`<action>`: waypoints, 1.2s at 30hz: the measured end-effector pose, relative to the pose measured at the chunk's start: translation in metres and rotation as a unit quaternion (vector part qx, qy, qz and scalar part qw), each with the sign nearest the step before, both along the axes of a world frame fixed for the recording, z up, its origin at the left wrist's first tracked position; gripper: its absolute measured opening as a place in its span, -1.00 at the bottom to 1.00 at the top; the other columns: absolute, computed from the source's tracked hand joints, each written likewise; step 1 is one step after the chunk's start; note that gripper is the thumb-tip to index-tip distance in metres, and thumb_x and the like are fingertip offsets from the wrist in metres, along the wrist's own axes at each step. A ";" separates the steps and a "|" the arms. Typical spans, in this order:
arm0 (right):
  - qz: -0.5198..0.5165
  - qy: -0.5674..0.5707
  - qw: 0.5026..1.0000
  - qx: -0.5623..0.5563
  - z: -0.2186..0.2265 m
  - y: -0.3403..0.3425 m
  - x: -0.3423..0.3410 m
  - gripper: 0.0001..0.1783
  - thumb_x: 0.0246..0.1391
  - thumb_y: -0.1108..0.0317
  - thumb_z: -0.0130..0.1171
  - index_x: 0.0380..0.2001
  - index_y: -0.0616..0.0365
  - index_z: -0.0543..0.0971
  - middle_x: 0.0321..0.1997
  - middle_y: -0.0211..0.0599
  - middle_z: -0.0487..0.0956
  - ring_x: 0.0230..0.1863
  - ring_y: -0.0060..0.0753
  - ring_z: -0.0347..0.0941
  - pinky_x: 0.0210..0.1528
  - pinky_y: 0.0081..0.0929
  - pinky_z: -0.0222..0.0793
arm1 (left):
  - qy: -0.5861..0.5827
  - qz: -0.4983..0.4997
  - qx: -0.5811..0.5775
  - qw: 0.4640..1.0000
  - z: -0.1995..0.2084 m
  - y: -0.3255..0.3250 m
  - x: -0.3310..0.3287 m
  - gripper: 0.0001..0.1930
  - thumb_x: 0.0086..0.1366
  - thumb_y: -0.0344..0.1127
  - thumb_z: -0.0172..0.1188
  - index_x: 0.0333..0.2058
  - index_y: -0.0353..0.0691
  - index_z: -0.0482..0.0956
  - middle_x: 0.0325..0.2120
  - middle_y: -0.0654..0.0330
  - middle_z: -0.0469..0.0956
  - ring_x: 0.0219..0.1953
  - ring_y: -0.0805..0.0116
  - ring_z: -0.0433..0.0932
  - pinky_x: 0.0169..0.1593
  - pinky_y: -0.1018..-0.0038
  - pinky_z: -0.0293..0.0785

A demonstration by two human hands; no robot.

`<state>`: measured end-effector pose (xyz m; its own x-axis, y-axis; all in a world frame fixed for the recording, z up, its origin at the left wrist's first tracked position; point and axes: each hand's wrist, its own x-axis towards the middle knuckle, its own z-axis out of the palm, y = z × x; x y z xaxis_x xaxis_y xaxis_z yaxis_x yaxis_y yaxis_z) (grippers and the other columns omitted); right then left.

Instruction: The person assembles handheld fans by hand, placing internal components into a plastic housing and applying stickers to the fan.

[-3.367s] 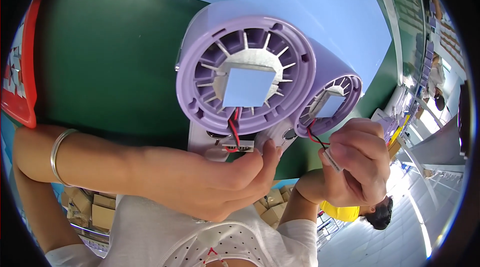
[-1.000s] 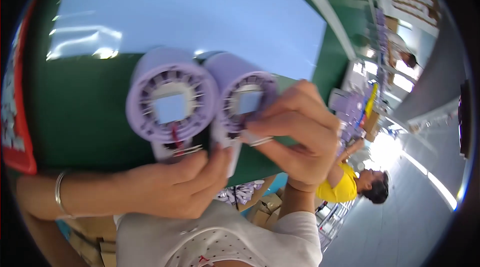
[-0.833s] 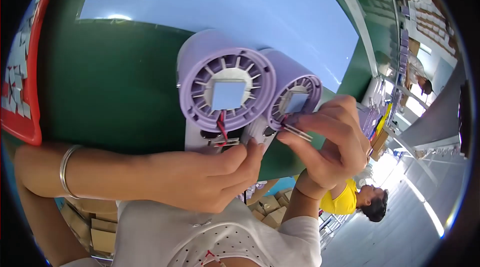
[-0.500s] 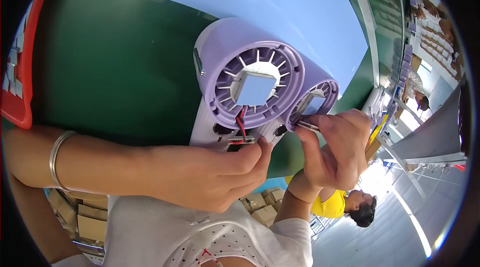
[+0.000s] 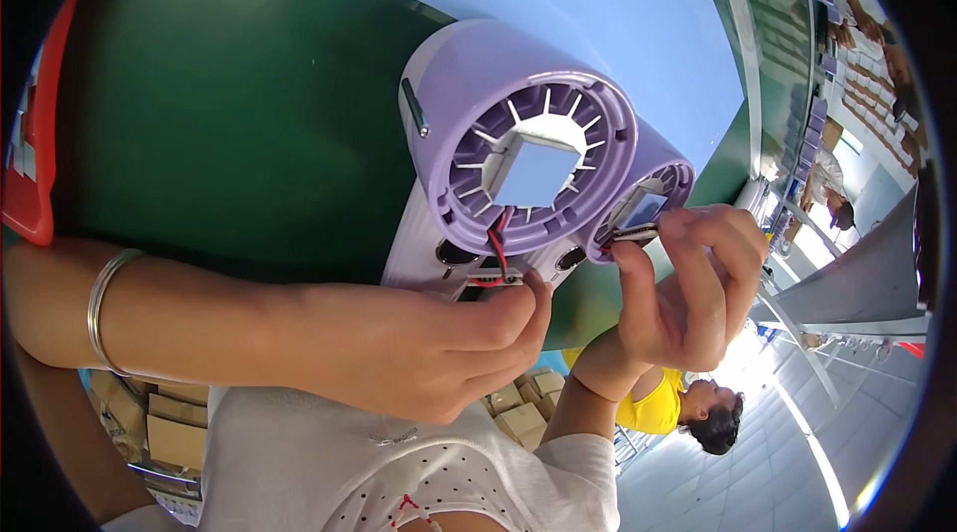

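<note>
While the left hand (image 5: 459, 348) reaches across from the left, fingers bent below the larger lilac vaned cylinder (image 5: 498, 78), its hold unclear, the raised right hand (image 5: 698, 283) pinches a small circuit board (image 5: 636, 232) at the neighbouring lilac cylinder's (image 5: 660, 151) lower rim, above the green worktop (image 5: 229, 113).

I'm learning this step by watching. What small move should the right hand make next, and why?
Probably the right hand should ease the small board slightly further into the right purple housing. The board is pinched at the fingertips and appears to sit at the lower edge of the housing's opening, just below the blue pad, without looking seated.
</note>
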<state>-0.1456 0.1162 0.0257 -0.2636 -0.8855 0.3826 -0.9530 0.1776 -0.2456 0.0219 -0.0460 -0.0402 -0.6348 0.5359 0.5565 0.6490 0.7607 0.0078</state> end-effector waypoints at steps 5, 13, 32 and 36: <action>0.007 0.004 1.000 0.004 -0.002 0.000 0.000 -0.51 -0.41 0.24 0.58 -0.29 0.12 0.68 -0.26 -0.33 0.59 -0.28 -0.26 0.45 -0.28 -0.33 0.26 | -0.001 -0.004 0.004 1.000 -0.002 0.001 0.002 -0.75 0.08 -0.29 0.18 -0.33 -0.36 0.63 -0.17 0.08 0.59 0.03 0.11 0.51 0.11 0.27 0.29; 0.056 0.103 0.992 0.039 0.001 0.001 -0.001 -0.62 0.02 0.27 0.40 -0.20 0.39 0.64 -0.29 -0.12 0.57 -0.29 -0.16 0.49 -0.29 -0.30 0.34 | -0.006 0.005 0.011 1.000 -0.001 0.001 0.003 -0.72 0.08 -0.23 0.17 -0.34 -0.35 0.62 -0.17 0.07 0.59 0.02 0.09 0.49 0.13 0.27 0.29; 0.017 0.054 0.998 0.010 -0.004 -0.011 0.003 -0.57 -0.24 0.16 0.47 -0.28 0.18 0.69 -0.28 -0.31 0.58 -0.28 -0.24 0.48 -0.31 -0.32 0.26 | 0.002 0.015 0.015 1.000 -0.005 0.006 0.007 -0.71 0.10 -0.22 0.17 -0.31 -0.33 0.63 -0.14 0.09 0.59 0.03 0.07 0.49 0.17 0.24 0.29; 0.040 0.048 0.997 0.048 0.007 -0.010 -0.001 -0.59 -0.18 0.27 0.44 -0.25 0.30 0.67 -0.28 -0.20 0.58 -0.25 -0.17 0.48 -0.25 -0.29 0.33 | 0.008 0.015 0.023 1.000 -0.005 0.007 0.005 -0.72 0.10 -0.23 0.17 -0.31 -0.34 0.63 -0.14 0.09 0.58 0.03 0.06 0.48 0.17 0.23 0.28</action>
